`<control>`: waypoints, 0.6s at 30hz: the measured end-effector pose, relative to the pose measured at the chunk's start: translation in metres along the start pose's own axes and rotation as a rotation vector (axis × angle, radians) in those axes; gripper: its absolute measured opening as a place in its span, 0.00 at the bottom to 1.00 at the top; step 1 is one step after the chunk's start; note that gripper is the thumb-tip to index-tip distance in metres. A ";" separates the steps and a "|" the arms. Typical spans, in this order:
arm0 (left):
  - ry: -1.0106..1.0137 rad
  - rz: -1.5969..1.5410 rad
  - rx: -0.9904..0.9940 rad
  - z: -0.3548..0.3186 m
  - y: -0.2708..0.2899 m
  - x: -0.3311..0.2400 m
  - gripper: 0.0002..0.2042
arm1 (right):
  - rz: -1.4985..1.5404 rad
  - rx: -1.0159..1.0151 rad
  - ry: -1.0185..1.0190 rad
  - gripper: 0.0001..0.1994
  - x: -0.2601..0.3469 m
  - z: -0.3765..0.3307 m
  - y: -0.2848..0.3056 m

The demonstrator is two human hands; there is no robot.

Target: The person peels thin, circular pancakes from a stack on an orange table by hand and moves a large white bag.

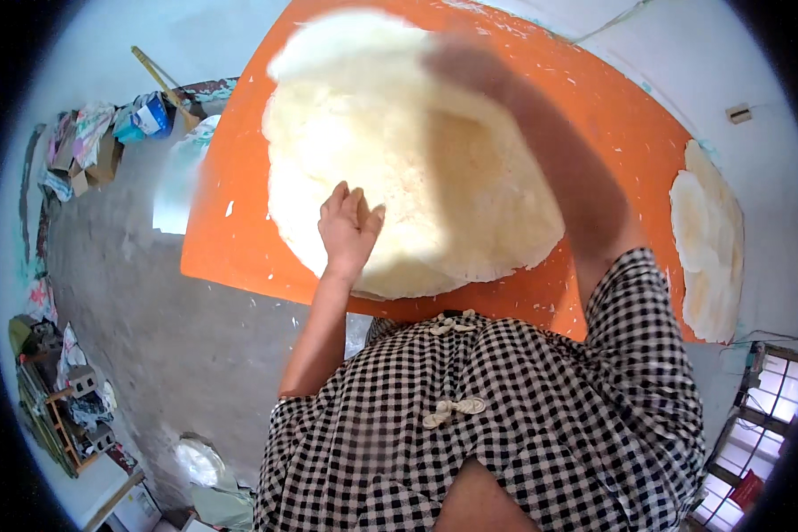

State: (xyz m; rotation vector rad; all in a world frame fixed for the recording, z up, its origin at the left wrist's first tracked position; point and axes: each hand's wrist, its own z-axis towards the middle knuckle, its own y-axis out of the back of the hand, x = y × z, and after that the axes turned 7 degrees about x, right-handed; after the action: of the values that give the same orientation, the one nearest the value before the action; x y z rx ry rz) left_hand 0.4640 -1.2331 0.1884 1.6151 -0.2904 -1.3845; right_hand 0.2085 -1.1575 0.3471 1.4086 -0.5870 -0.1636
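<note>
A large, pale, round sheet of thin flatbread (355, 151) lies on an orange tabletop (230, 208), with more layers showing at its near edge. My left hand (351, 232) is over the near left part of it, fingers apart and slightly bent, nothing visible between them. At the far side of the sheet, my right hand (465, 64) is smeared by motion, so its fingers cannot be made out. The sheet's far edge beside it is blurred too. My right forearm casts a shadow across the bread.
More thin flatbread sheets (708, 244) lie at the table's right end. White flakes dot the tabletop. Left, on the grey floor (186, 337), cardboard boxes (102, 164) and cloths stand by the wall, near a wooden-handled tool (164, 87). A rack (66, 412) stands lower left.
</note>
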 end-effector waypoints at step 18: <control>0.863 -1.211 0.253 -0.050 0.014 -0.037 0.07 | -0.164 0.122 -0.075 0.11 -0.007 -0.087 -0.096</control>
State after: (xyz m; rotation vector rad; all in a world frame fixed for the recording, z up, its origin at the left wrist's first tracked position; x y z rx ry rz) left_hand 0.4999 -1.1899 0.2173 2.5779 1.2460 -1.2598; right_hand 0.2657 -1.0952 0.2487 1.5744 -0.5505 -0.3174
